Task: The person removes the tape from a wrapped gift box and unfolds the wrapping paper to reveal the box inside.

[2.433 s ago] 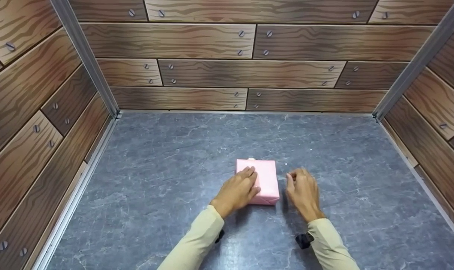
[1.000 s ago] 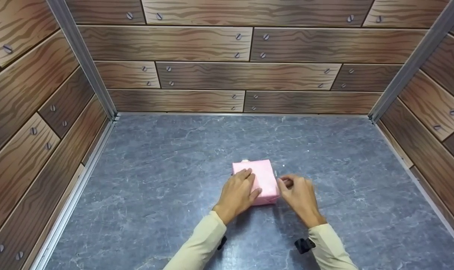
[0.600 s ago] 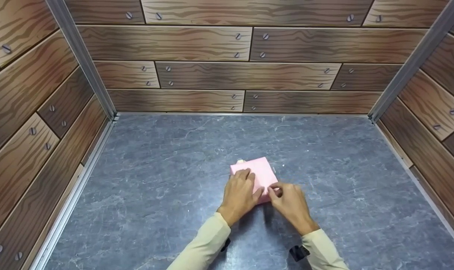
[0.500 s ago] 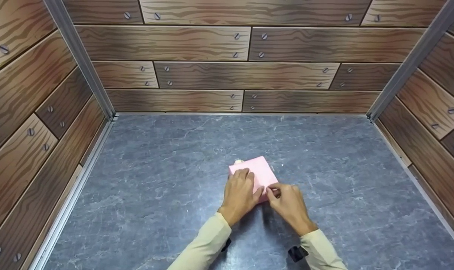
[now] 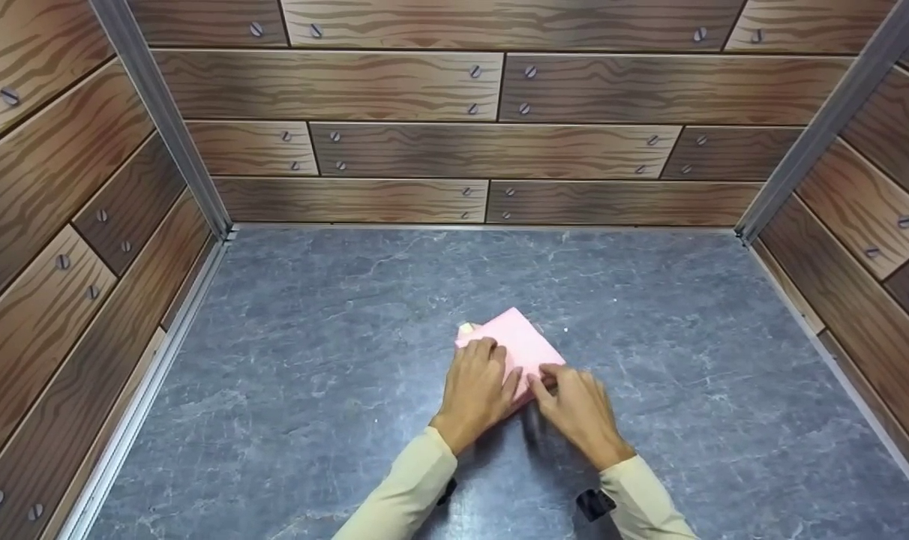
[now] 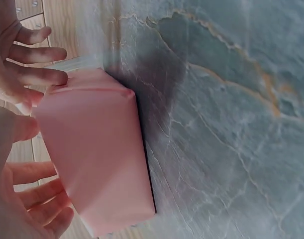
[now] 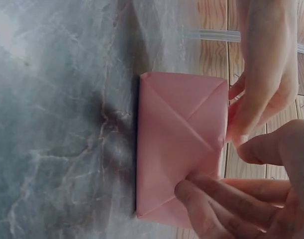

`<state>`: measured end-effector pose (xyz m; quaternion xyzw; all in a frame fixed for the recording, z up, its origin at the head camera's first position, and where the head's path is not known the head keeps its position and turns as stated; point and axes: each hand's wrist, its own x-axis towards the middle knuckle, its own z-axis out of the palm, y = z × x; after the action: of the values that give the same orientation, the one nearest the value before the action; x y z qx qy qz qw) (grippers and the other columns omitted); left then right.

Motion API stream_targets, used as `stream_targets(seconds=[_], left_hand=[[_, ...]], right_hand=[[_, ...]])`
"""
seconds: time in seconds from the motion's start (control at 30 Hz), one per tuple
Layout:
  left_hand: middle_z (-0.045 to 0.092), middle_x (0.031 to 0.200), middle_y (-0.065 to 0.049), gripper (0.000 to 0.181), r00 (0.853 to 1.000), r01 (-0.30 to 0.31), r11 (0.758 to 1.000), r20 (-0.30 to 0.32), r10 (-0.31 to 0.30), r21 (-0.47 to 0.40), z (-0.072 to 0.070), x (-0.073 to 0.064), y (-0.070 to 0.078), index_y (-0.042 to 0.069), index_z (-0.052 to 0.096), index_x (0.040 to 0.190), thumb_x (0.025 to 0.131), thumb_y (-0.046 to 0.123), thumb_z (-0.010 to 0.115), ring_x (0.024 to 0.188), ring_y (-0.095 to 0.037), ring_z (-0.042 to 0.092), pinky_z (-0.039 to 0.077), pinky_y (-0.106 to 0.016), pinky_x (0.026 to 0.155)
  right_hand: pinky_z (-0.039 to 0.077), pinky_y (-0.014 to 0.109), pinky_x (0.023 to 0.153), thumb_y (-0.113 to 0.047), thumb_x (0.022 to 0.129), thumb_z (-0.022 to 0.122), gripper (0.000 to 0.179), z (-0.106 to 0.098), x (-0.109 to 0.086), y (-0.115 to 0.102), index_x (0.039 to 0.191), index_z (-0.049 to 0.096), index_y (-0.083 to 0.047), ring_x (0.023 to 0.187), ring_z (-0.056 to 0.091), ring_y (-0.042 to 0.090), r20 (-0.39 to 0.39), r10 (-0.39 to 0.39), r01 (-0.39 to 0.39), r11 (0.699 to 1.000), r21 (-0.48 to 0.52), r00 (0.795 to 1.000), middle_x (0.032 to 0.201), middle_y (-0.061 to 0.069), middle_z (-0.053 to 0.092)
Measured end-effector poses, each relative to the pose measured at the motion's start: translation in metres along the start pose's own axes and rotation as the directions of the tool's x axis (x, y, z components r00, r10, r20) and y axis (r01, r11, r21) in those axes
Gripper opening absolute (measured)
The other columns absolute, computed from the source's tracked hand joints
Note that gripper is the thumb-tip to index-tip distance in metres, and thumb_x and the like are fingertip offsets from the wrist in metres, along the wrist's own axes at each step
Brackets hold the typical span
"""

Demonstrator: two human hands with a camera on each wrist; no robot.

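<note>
A pink wrapped gift box (image 5: 520,337) sits turned at an angle on the grey marbled surface. My left hand (image 5: 473,386) rests over its top, thumb toward the near edge; the left wrist view shows these fingers (image 6: 40,199) along the upper edge. At the near right side, my right hand (image 5: 578,409) grips the box's edge, thumb on the upper edge. In the right wrist view, right fingers (image 7: 191,199) press against the folded end flap of the wrapping (image 7: 181,134). Anything small beneath those fingertips is hidden.
A small pale yellow piece (image 5: 466,328) pokes out behind the box's left corner. Wood-patterned panels (image 5: 499,150) enclose the back and both sides, with metal strips (image 5: 166,127) at the corners. A tiny white speck (image 5: 565,329) lies right of the box.
My right hand has come in from the right onto the box's near right side. The box has turned counterclockwise under my left hand, whose fingers now look more bent.
</note>
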<state>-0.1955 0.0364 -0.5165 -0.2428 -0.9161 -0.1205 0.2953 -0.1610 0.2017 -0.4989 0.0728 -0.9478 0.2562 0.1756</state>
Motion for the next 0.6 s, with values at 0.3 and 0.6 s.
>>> stream_targets(seconds=[0.3, 0.6], left_hand=[[0.067, 0.104, -0.008, 0.020, 0.999, 0.001, 0.999, 0.036, 0.001, -0.040, -0.005, -0.003, -0.001, 0.005, 0.072, 0.097, 0.093, 0.024, 0.068, 0.096, -0.025, 0.063, 0.052, -0.038, 0.084], [0.066, 0.106, -0.008, 0.019, 0.998, -0.034, 0.999, 0.051, 0.035, -0.003, -0.007, -0.007, 0.000, 0.006, 0.072, 0.100, 0.094, 0.023, 0.066, 0.096, -0.024, 0.061, 0.051, -0.036, 0.081]], right_hand=[[0.047, 0.046, 0.052, -0.038, 0.086, 0.079, 0.031, -0.001, 0.009, 0.002, 0.083, 0.068, -0.009, 0.056, 0.055, 0.021, 0.043, 0.035, -0.031, 0.997, -0.071, 0.998, 0.066, -0.002, 0.062], [0.052, 0.052, 0.062, -0.040, 0.083, 0.082, 0.039, 0.001, 0.014, 0.006, 0.097, 0.070, -0.005, 0.071, 0.066, 0.030, 0.070, 0.069, -0.065, 0.996, -0.062, 0.995, 0.083, 0.010, 0.071]])
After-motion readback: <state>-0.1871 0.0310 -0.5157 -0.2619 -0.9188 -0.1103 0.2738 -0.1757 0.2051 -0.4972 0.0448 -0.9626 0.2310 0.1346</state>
